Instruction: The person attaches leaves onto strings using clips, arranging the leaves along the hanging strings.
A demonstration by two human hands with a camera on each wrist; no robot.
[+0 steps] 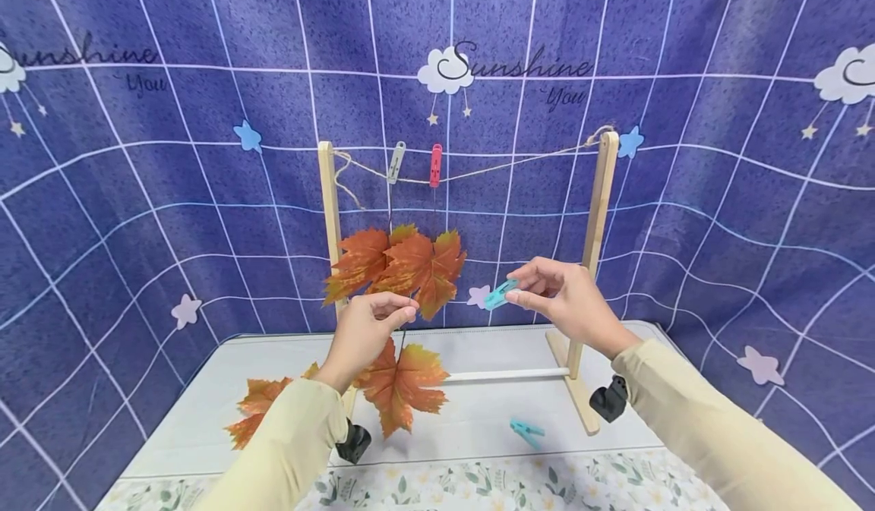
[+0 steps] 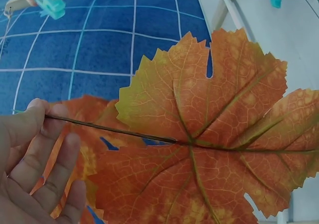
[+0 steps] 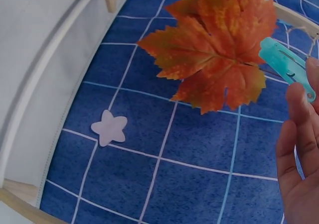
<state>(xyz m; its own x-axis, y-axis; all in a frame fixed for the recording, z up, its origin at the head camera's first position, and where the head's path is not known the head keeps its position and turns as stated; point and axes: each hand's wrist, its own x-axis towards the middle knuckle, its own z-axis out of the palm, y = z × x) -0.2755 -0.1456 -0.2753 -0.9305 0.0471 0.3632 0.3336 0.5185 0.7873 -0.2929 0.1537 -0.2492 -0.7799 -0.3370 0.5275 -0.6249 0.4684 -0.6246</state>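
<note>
My left hand (image 1: 374, 327) pinches the thin stem of an orange maple leaf (image 1: 403, 386), which hangs below the fingers. The same leaf (image 2: 209, 129) fills much of the left wrist view. My right hand (image 1: 563, 298) grips a turquoise clothespin (image 1: 501, 294) between thumb and fingers, held in the air right of the leaves. On the twine (image 1: 492, 168), a grey clothespin (image 1: 396, 163) and a red clothespin (image 1: 435, 165) stand clipped. Two orange leaves (image 1: 427, 264) hang beneath these pins, overlapping just above my left hand.
A wooden frame (image 1: 598, 200) with two posts carries the twine, and a white bar (image 1: 509, 374) joins its feet. Another turquoise clothespin (image 1: 527, 432) lies on the white tabletop (image 1: 472, 427). Part of another leaf (image 1: 260, 405) shows behind the left sleeve. A blue gridded cloth hangs behind.
</note>
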